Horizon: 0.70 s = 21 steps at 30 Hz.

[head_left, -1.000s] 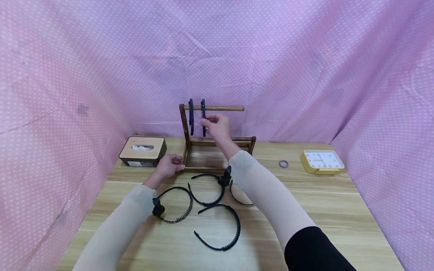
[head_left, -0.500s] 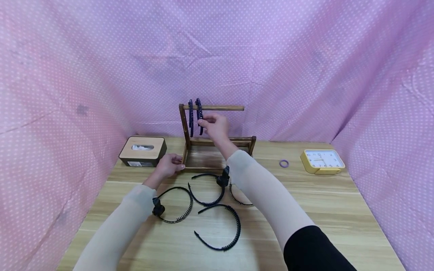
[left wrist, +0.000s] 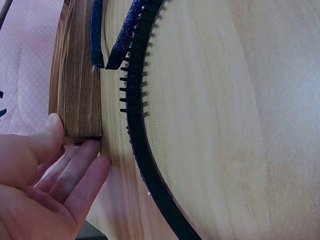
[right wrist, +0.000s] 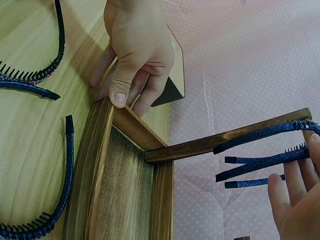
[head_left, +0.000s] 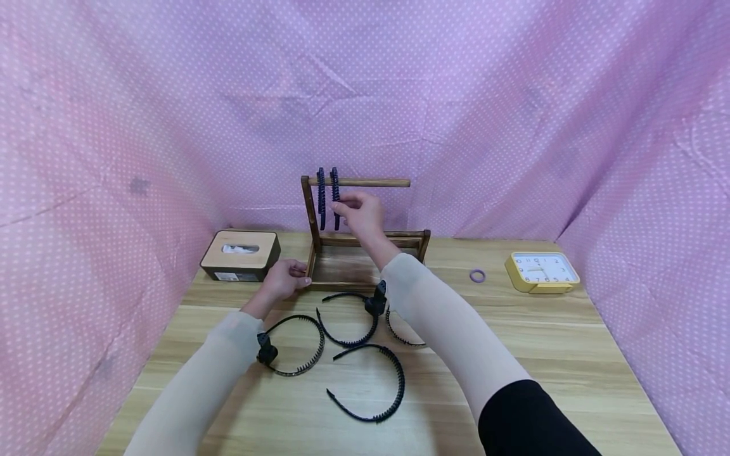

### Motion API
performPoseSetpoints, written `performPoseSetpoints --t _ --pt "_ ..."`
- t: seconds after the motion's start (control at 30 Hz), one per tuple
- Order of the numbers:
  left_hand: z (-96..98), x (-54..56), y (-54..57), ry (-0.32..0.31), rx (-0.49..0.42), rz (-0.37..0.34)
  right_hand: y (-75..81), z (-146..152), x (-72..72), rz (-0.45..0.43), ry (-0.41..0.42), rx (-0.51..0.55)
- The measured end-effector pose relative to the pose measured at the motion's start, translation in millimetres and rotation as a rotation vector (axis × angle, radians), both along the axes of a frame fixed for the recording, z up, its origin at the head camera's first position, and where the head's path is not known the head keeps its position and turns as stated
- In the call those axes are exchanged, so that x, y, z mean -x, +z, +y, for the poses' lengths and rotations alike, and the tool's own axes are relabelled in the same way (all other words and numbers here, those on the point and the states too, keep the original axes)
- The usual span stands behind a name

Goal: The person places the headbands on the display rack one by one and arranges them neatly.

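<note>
A dark wooden stand point(head_left: 365, 182) with a raised rod stands at the back of the table. Two dark blue toothed headbands hang over its rod. My right hand point(head_left: 365, 215) pinches the nearer headband point(head_left: 335, 183), a small gap from the other headband point(head_left: 321, 196) by the upright. My left hand point(head_left: 283, 278) holds the stand's front left corner; in the left wrist view the thumb and fingers point(left wrist: 75, 175) bracket the wood's end. Several headbands lie on the table in front, including one at the front point(head_left: 401, 380) and one partly hidden under my right forearm.
A wood-topped tissue box point(head_left: 265, 256) sits left of the stand, close to my left hand. To the right lie a small purple ring point(head_left: 477, 275) and a yellow clock point(head_left: 542, 288). Pink dotted cloth point(head_left: 365, 95) hangs behind and on both sides.
My right hand has slid the pinched headband left along the rod, closer to the other one. It tilted midway and now hangs nearly straight. The left hand has stayed on the corner.
</note>
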<state>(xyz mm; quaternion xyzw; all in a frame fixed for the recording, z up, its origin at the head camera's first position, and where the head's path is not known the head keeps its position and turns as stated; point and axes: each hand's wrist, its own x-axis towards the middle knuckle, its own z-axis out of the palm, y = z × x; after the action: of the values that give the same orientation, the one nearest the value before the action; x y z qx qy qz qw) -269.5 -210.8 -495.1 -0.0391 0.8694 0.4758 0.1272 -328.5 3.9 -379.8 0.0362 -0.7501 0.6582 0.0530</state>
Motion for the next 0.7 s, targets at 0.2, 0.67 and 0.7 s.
performPoseSetpoints --t 0.2,0.67,0.7 --pt "-0.3 -0.2 -0.2 0.000 -0.008 -0.003 0.9 2.1 -0.9 -0.002 0.035 0.011" --pt "-1.1 -0.5 1.1 -0.015 0.010 -0.005 15.3 51.6 -8.4 0.019 0.125 -0.105" --pt "-0.9 -0.4 1.1 -0.017 0.012 -0.003 16.0 58.1 -11.6 0.027 0.130 -0.130"
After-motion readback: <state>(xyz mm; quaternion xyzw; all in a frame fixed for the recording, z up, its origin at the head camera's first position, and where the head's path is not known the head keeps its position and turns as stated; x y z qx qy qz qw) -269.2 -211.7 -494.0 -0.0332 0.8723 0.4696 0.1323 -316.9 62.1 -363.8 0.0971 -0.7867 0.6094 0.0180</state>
